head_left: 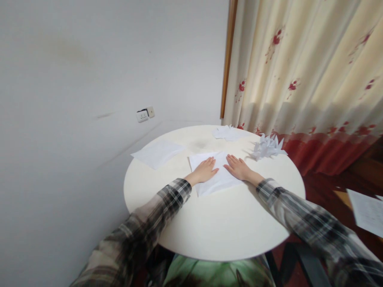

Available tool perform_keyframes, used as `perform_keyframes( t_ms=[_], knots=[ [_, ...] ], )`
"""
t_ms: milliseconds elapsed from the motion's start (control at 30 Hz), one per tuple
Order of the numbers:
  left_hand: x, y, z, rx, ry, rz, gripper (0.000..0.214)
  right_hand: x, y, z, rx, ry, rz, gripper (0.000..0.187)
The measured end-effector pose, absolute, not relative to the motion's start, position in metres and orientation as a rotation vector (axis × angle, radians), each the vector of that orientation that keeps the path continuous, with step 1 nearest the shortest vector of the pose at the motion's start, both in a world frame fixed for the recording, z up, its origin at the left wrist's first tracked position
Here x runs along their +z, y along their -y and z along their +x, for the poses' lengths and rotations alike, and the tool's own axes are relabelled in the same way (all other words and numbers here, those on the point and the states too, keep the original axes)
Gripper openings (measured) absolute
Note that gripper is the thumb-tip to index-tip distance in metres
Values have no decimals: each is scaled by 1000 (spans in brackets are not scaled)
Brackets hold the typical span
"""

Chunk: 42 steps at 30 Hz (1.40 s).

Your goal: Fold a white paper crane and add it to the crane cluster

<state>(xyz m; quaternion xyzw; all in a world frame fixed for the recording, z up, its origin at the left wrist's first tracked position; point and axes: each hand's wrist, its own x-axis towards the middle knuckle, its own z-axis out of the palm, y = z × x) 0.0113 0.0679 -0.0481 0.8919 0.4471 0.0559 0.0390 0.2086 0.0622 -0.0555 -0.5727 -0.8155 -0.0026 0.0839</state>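
Observation:
A sheet of white paper lies flat near the middle of the round white table. My left hand rests palm down on the left part of the sheet, its fingers stretched out. On the right part of the same sheet lies my right hand, also flat, with the thumb apart from the fingers. A strip of bare paper shows between the two hands. Neither hand grips anything.
More white paper lies at the table's left. Folded white papers are at the back, and a pile of pointed folded paper shapes sits at the right. A wall borders the left; a flowered curtain hangs behind.

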Motion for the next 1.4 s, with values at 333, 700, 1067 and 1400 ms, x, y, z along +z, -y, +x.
perform_keyframes(
  t_ms=[333, 700, 1067, 1400],
  knots=[
    [-57, -95, -28, 199, -1657, 2624, 69, -60, -63, 213, 12, 2413, -1703, 59],
    [-46, -90, -26, 321, -1203, 2802, 46, -53, -58, 203, -200, 2606, -1166, 47],
    [-43, -69, -9, 189, -1329, 2761, 61, -62, -58, 177, 122, 2534, -1158, 65],
    [-44, -71, -11, 158, -1346, 2769, 63, -57, -90, 198, 52, 2527, -1497, 74]
  ],
)
